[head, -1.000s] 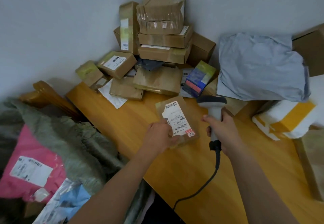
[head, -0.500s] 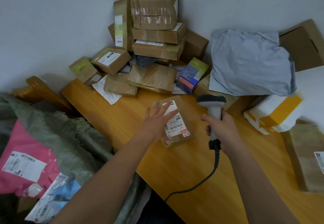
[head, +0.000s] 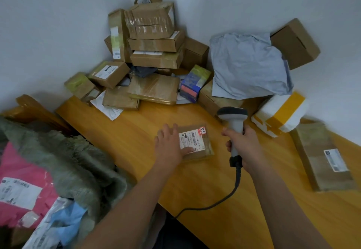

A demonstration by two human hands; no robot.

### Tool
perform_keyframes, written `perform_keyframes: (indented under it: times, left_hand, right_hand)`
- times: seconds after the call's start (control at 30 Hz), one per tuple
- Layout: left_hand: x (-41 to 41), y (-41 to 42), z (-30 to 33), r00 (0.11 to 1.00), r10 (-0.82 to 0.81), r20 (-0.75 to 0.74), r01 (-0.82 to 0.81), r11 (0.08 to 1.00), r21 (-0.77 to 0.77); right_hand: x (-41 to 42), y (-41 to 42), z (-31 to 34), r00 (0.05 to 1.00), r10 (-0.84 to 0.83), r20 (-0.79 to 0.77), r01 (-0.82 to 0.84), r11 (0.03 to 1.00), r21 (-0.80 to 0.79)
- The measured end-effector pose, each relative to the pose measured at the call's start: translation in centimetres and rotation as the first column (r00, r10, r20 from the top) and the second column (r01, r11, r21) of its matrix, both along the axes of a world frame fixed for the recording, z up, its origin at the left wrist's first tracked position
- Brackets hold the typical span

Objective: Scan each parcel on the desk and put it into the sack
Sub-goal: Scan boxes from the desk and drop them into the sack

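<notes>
Left hand (head: 169,147) flat and spread on small parcel (head: 196,143), right hand (head: 244,147) clamped round scanner (head: 233,121); several parcels already in sack (head: 64,163), pile (head: 150,53) left on worktop (head: 214,190).

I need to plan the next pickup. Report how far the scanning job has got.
Done: a pink mailer and a blue-filled bag lie in the grey-green sack. In hand: left hand lies open on a small labelled parcel flat on the desk; right hand grips the barcode scanner. Left: the corner pile of boxes and more.
</notes>
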State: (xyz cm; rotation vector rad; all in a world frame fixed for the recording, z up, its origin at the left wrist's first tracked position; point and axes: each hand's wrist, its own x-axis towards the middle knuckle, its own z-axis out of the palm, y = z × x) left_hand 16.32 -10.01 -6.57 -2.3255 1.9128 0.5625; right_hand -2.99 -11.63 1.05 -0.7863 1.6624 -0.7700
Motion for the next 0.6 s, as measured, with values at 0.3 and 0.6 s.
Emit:
perform_keyframes:
  times: [0.3, 0.6]
  left_hand:
    - [1.1, 3.0, -0.8, 0.94, 0.327, -0.1, -0.296, 0.924, 0.24]
    - [-0.9, 6.7, -2.3, 0.682, 0.508, -0.526, -0.215, 0.827, 0.52]
  right_hand:
    - [0.7, 3.4, -3.2, 0.999, -0.04, 0.024, 0.037, 0.993, 0.114]
    - [2.2, 5.6, -4.6, 0.998, 0.055, 0.015, -0.057, 0.989, 0.136]
